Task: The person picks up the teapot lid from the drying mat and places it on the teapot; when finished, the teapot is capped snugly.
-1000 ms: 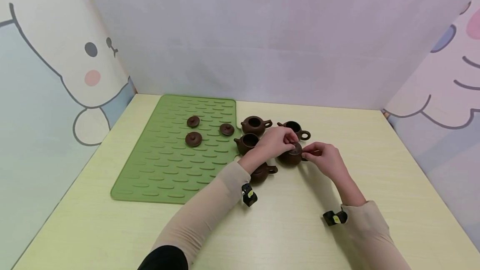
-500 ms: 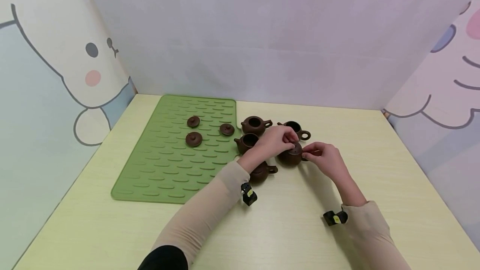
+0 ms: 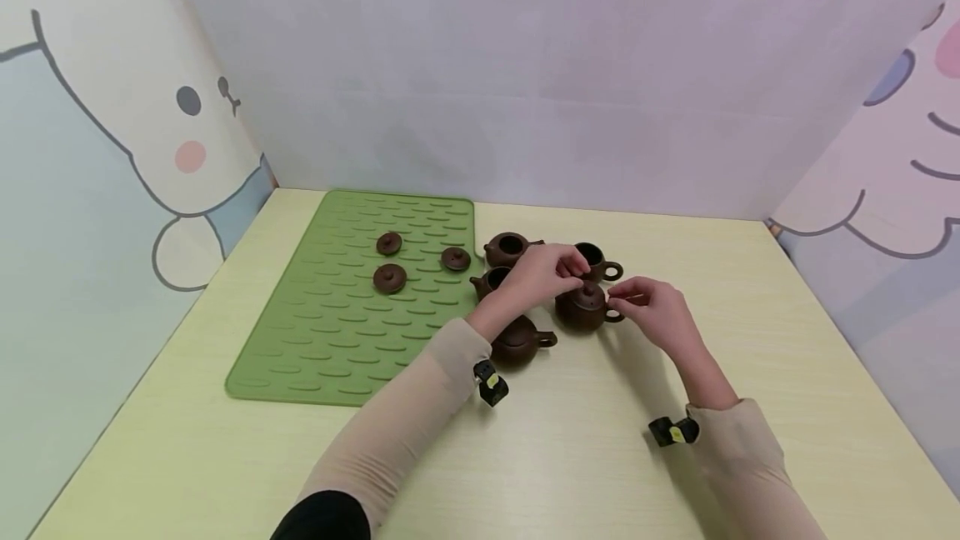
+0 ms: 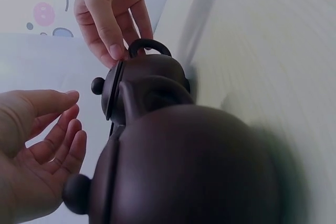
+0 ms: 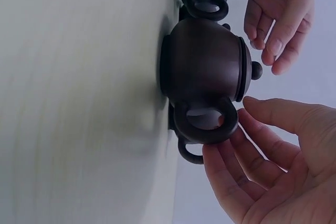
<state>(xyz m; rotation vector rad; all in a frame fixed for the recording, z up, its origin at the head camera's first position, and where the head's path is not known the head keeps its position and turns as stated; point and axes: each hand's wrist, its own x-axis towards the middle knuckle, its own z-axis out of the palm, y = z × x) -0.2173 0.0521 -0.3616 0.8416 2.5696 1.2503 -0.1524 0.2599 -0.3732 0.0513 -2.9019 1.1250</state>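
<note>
A dark brown teapot (image 3: 577, 315) stands upright on the table with its lid (image 3: 590, 298) seated on top. My left hand (image 3: 538, 277) hovers at the upper left of that lid, its fingers relaxed and holding nothing. In the left wrist view a gap shows between its fingertips and the lid knob (image 4: 97, 86). On the other side, my right hand (image 3: 662, 317) is beside the looped handle (image 5: 207, 124), thumb and fingers spread apart, with fingertips right at the handle in the right wrist view. A second lidded teapot (image 3: 516, 347) sits nearer me, under my left wrist.
Three lidless teapots stand behind: one at back left (image 3: 506, 248), one at back right (image 3: 592, 260), and one (image 3: 491, 280) partly hidden by my left hand. Three loose lids, including a front one (image 3: 389, 278), lie on the green ridged mat (image 3: 300, 357) at left.
My left hand has come off the lid, moving up and left. The right hand has let go of the handle and lifted slightly. The teapot stays in place.
</note>
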